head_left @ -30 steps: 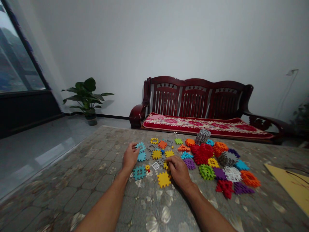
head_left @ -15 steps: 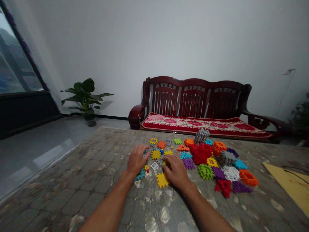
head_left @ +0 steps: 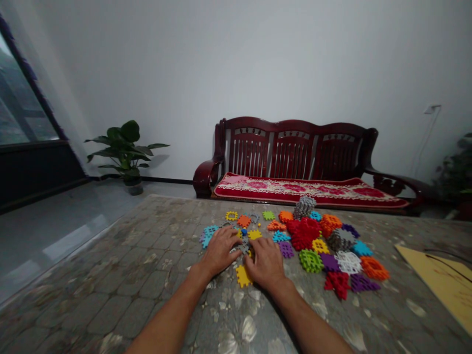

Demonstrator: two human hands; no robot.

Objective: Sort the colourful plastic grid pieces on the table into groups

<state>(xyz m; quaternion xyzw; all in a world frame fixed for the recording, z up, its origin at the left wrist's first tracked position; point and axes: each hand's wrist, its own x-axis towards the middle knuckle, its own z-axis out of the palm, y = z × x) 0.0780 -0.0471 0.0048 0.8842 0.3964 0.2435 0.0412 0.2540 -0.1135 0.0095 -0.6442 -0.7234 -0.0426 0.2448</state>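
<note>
My left hand (head_left: 221, 250) lies low over loose interlocking plastic pieces, its fingers stretched forward and its thumb apart. Part of a yellow piece shows by its fingertips, and other pieces under the palm are hidden. Opposite it, my right hand (head_left: 266, 260) rests palm down with fingers extended over the pieces. Between the two hands lies a grey piece (head_left: 242, 246). A yellow square piece (head_left: 243, 277) sits beside my right thumb, and another yellow piece (head_left: 254, 234) is just beyond those fingertips. Light blue pieces (head_left: 209, 235) lie left of my left hand.
Right of my hands is a pile of assembled shapes, among them a red one (head_left: 304, 232), a green one (head_left: 310, 260) and a grey stack (head_left: 304, 207). A yellow board (head_left: 435, 280) lies at the table's right. Beyond the cloth-covered table (head_left: 121, 275) stands a wooden bench (head_left: 291, 152).
My left hand has moved right, closer to my right hand, and now covers small pieces that showed before. Light blue pieces at its left are uncovered. The view has shifted slightly.
</note>
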